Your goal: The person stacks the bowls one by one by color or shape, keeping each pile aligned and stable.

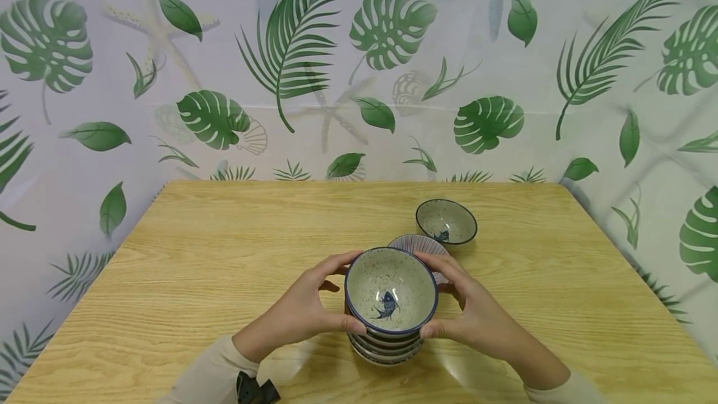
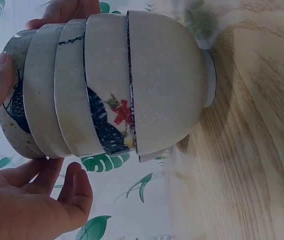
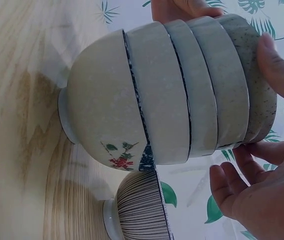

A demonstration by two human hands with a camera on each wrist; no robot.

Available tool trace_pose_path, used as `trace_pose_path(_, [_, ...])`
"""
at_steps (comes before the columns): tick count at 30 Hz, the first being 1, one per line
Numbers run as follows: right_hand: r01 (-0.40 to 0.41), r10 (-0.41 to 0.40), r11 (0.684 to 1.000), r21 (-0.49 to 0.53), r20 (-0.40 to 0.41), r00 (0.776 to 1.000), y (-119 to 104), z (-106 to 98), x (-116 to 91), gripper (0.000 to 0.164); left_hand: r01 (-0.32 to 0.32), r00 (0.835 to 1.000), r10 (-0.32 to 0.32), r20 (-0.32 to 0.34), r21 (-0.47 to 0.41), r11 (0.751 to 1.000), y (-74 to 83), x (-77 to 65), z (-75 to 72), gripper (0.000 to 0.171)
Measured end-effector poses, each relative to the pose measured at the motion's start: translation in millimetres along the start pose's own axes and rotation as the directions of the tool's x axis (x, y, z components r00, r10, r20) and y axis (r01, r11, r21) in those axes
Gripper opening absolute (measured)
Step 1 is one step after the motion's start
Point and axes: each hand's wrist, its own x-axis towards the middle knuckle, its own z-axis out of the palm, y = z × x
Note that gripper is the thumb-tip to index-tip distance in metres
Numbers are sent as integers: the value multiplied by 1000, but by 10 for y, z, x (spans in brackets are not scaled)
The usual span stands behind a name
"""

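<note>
At the near middle of the surface (image 1: 252,235), a top bowl (image 1: 391,288), speckled inside with a blue fish at its bottom, sat nested in a stack of five. The left hand (image 1: 308,312) and the right hand (image 1: 477,313) grasped it from either side, thumbs at the near part of the rim, other fingers bent round the far side. Under it were three pale bowls (image 2: 72,90) and, lowest, a bottom bowl (image 3: 102,95) with a red flower, its foot on the surface. Just behind the stack, slightly right, stood a striped bowl (image 3: 141,205); farther back and right was a dark-rimmed bowl (image 1: 447,220). Pale sleeves (image 1: 210,370) covered the forearms. A leaf-patterned cloth (image 1: 314,158) hung beyond the surface.
</note>
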Motion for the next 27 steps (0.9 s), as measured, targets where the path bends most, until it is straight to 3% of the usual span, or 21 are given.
trace_pose_path(5, [-12, 12, 1000, 6, 1, 1000, 2, 2, -4, 91, 18, 1000, -18, 9, 2, 1000, -8, -5, 0, 89])
trace_pose_path(18, [15, -15, 1000, 21, 5, 1000, 8, 12, -18, 93, -9, 1000, 8, 6, 37, 999, -12, -2, -11, 89])
trace_pose_path(27, [-39, 39, 999, 11, 23, 999, -1, 0, -24, 91, -27, 1000, 26, 12, 44, 999, -21, 0, -11, 89])
